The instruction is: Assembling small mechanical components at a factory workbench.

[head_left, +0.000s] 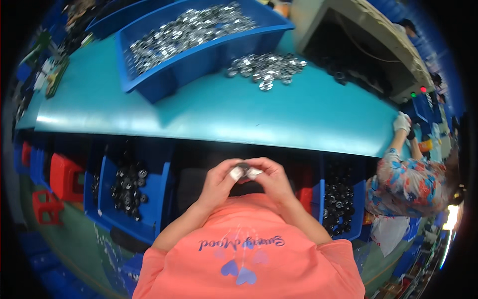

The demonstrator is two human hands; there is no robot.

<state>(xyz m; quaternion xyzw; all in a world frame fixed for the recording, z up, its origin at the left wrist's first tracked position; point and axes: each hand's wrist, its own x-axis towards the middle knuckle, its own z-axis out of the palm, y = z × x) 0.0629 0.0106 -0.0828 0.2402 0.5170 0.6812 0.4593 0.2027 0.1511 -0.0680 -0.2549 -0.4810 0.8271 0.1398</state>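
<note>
In front of my chest, below the near table edge, my left hand [221, 176] and my right hand [270, 175] meet with fingers closed around a small dark round part [243, 166]. Both hands pinch it from either side, and the fingers cover most of it. White wraps show on both thumbs. Beyond them, on the teal table [209, 117], lies a loose heap of shiny silver round parts [269, 67]. Behind and left of that heap, a large blue bin [209, 59] holds many more such silver parts.
A beige housing [318, 22] with black parts in its dark opening stands back right. Under the table, a left blue bin [166, 192] and a right blue bin [359, 209] hold black round parts. Red stools [64, 172] are at left. A person in a floral sleeve [391, 167] works at right.
</note>
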